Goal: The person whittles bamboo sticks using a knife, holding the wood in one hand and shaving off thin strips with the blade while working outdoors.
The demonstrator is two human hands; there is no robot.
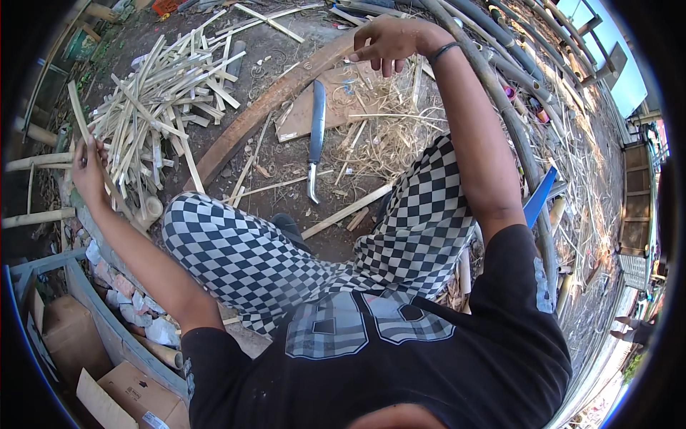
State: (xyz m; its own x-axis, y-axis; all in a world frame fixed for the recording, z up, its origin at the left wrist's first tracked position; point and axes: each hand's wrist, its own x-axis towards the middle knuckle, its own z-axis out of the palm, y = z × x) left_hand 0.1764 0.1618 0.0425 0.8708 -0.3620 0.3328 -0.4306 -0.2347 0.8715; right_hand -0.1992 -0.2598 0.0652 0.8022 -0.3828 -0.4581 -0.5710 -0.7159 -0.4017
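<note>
Out at the far left, my left hand [88,170] is closed round a long pale bamboo strip [78,113], which slants past the edge of a heap of similar split strips [153,104]. My right hand [394,44] hangs with loosely spread fingers above the far end of a curved brown plank [286,87]. Nothing shows in it. Between the two hands a machete [316,129] lies on the ground, its shiny handle [312,184] toward me. Part of its blade rests over a flat brown board [336,107].
Thin curled shavings [396,129] cover the ground by my right knee. A long bamboo pole [507,114] curves along my right, with a blue saw blade [541,196] beside it. Cardboard boxes [132,393] and a grey wooden frame [107,336] stand at the lower left.
</note>
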